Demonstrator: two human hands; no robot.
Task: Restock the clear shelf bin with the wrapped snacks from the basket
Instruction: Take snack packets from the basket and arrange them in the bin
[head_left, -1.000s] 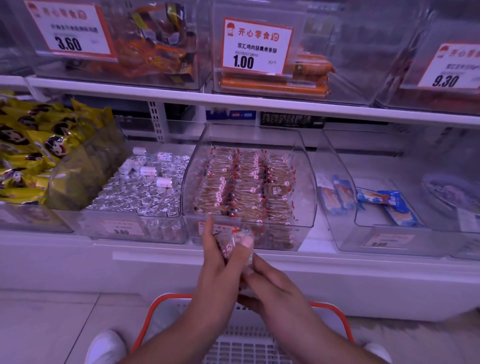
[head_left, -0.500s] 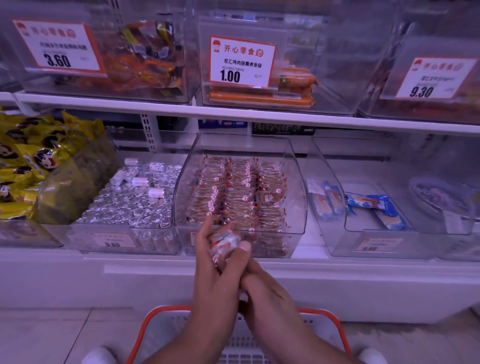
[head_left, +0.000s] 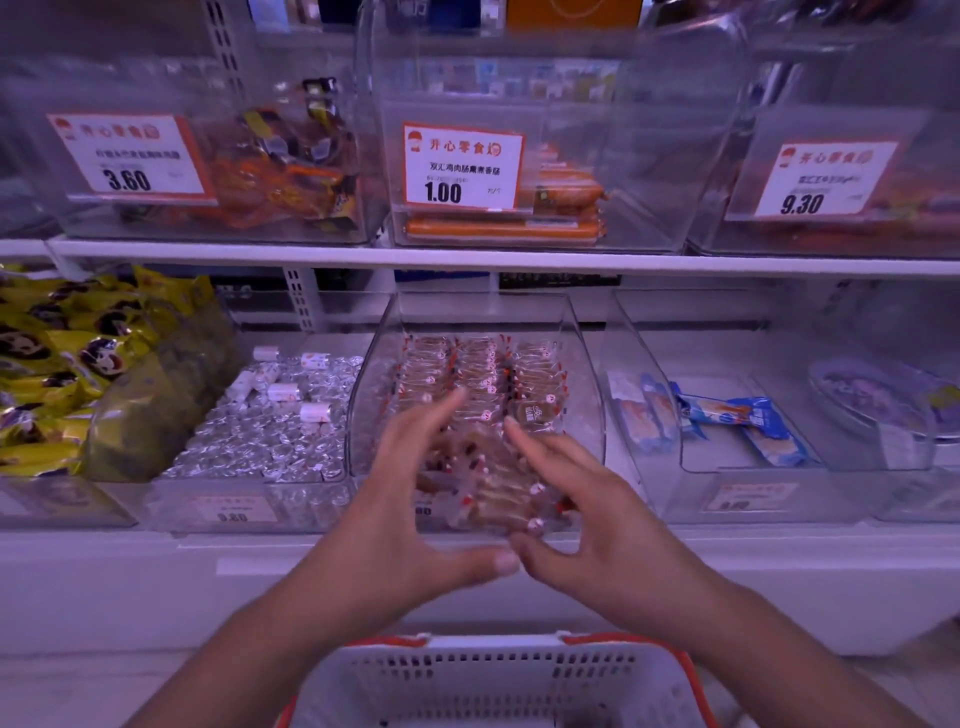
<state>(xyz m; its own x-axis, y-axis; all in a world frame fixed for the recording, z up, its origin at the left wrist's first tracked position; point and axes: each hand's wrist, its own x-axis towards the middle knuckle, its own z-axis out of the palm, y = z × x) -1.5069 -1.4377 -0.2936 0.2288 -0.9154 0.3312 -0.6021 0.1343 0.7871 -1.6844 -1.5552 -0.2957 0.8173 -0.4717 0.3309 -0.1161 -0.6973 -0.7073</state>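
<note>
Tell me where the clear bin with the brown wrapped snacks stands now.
In the head view, the clear plastic bin of brown wrapped snacks stands mid-frame on the lower shelf, between the bin of silver foil pieces and the bin of blue packets.

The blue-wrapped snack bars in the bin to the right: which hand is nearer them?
Right. The right hand is at the middle clear bin, on the side facing the blue-wrapped snack bars; the left hand is farther off, on that bin's other side.
</note>
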